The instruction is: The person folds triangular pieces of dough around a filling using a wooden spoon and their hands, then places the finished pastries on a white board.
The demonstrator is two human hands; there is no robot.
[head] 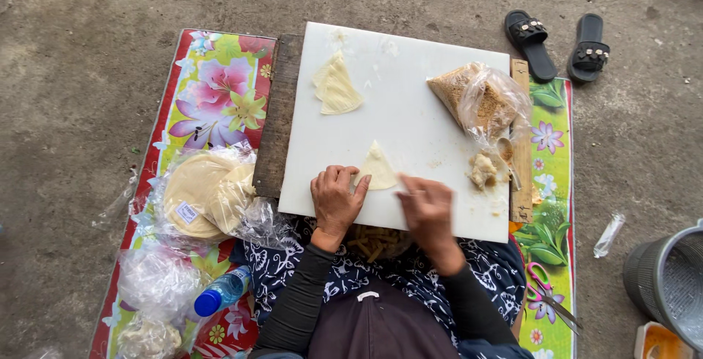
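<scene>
Left hand (335, 196) flat, fingers spread, pinning the edge of a small triangular pastry wrapper (378, 168) on the white cutting board (410, 110), probably to stop sliding. Right hand (427, 205) curled beside it, fingertips pressed at the wrapper's right corner. Further up, folded wrappers (336, 86). Right side, bag of filling (476, 99), paste lump (481, 171) within easy reach. Left, on floral mat (212, 80), bagged round wrappers (201, 194).

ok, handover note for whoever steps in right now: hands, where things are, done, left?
Left hand: flat on the white board, fingertips on the wrapper triangle.
Right hand: pressing at that triangle's right edge; holds nothing visible.
Done: folded triangles stacked top left.
Left: round wrappers in plastic, filling lump, filling bag.
</scene>
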